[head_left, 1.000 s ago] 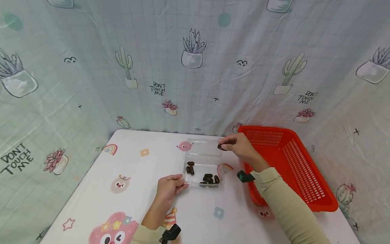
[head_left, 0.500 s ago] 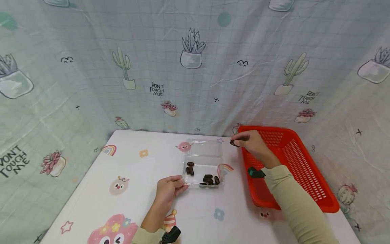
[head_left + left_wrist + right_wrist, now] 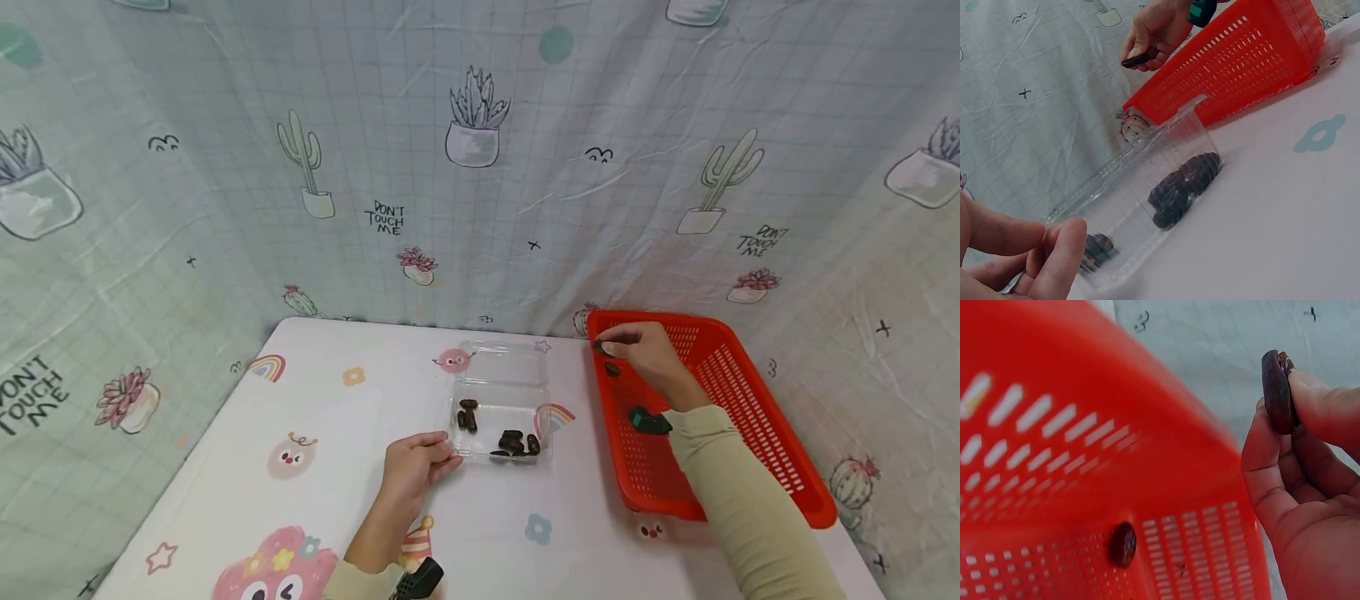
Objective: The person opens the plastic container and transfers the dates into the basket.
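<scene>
My right hand (image 3: 647, 354) is at the left rim of the red plastic basket (image 3: 750, 433), pinching a dark brown date (image 3: 1277, 394) between thumb and fingers. A thin second edge shows beside that date in the right wrist view, and I cannot tell if it is another date. Inside the basket, near its far left corner, a single date (image 3: 1124, 545) shows. My left hand (image 3: 416, 467) pinches the left edge of a clear hinged plastic box (image 3: 491, 415) whose lid lies folded back. Several dates (image 3: 513, 442) lie along its front right, and a smaller group (image 3: 468, 417) at its left.
The white table (image 3: 352, 433) has a printed cartoon pattern. A patterned curtain (image 3: 420, 167) hangs right behind and beside it. The basket stands at the table's right, its slotted wall rising well above the box in the left wrist view.
My right hand has moved right, from above the box's lid to the basket's rim, carrying what it pinches. A date now shows in the basket below it. The left hand stays on the box.
</scene>
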Motion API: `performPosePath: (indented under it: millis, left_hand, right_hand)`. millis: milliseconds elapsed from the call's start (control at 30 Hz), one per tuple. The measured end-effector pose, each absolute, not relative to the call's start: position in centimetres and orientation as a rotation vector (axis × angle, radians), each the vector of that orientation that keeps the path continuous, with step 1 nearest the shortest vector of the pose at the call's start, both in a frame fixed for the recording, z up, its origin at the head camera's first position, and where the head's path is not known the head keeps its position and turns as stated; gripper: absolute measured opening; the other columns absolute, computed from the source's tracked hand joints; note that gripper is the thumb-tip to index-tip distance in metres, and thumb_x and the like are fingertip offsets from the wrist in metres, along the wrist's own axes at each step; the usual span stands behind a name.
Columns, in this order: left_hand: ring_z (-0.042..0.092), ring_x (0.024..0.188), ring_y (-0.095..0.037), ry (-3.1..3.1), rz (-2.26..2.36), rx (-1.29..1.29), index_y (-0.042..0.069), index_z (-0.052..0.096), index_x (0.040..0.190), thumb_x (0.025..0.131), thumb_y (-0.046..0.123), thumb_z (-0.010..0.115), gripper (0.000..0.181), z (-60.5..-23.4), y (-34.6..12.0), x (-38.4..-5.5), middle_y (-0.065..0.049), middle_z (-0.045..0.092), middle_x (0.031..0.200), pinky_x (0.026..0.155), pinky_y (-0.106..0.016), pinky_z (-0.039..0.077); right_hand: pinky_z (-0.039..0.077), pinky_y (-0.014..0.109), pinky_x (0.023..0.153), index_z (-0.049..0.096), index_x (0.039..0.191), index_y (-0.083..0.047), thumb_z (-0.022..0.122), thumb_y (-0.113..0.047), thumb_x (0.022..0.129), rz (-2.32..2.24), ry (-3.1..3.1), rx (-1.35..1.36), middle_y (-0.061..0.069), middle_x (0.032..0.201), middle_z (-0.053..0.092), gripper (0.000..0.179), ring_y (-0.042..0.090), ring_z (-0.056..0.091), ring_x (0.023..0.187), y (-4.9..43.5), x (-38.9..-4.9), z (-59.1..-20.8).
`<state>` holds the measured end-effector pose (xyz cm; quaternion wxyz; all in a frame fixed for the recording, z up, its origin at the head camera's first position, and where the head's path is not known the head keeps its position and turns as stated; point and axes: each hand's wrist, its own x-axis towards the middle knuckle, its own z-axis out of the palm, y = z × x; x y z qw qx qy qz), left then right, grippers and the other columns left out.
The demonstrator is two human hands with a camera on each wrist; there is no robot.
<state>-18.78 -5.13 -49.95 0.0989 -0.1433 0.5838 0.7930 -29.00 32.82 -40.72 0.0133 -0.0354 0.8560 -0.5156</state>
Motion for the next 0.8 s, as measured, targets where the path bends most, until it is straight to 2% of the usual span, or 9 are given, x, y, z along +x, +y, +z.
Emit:
performPosePath:
  millis: [100,300,600,800]
  left_hand:
    - [0.071,0.073,-0.013,1.729,2.344,-0.416,-0.023,0.055,0.130,0.096,-0.010,0.061,0.036,-49.8,-5.0,-18.8,-0.010,0.066,0.086,0.077,-0.030,0.069]
    - [0.071,0.073,-0.013,1.727,2.350,-0.413,-0.023,0.055,0.129,0.096,-0.011,0.061,0.036,-49.9,-5.0,-18.8,-0.010,0.066,0.088,0.077,-0.030,0.069]
    - [0.071,0.075,-0.014,1.736,2.356,-0.435,-0.025,0.054,0.129,0.095,-0.012,0.060,0.036,-50.0,-5.1,-18.5,-0.012,0.064,0.090,0.076,-0.029,0.069]
    - [0.071,0.076,-0.015,1.737,2.348,-0.424,-0.024,0.054,0.130,0.096,-0.011,0.059,0.036,-50.1,-5.0,-18.5,-0.013,0.064,0.091,0.077,-0.030,0.069]
  right_hand:
    - [0.057,0.017,0.090,0.070,0.129,0.002,0.065,-0.013,0.103,-1.585,2.693,-0.068,0.017,0.127,0.071,0.031,0.005,0.066,0.098,33.7,-28.8,-40.8]
    - [0.055,0.014,0.089,0.069,0.131,0.003,0.064,-0.014,0.104,-1.601,2.696,-0.023,0.017,0.128,0.072,0.033,0.001,0.066,0.095,35.0,-28.9,-41.4]
    - [0.057,0.030,0.099,0.068,0.134,0.000,0.064,-0.019,0.104,-1.594,2.695,0.089,0.019,0.137,0.064,0.036,0.009,0.062,0.103,36.0,-29.1,-42.1]
    - [0.057,0.015,0.087,0.065,0.135,0.005,0.063,-0.016,0.104,-1.648,2.672,0.133,0.018,0.135,0.064,0.037,0.002,0.063,0.098,37.0,-29.3,-42.7]
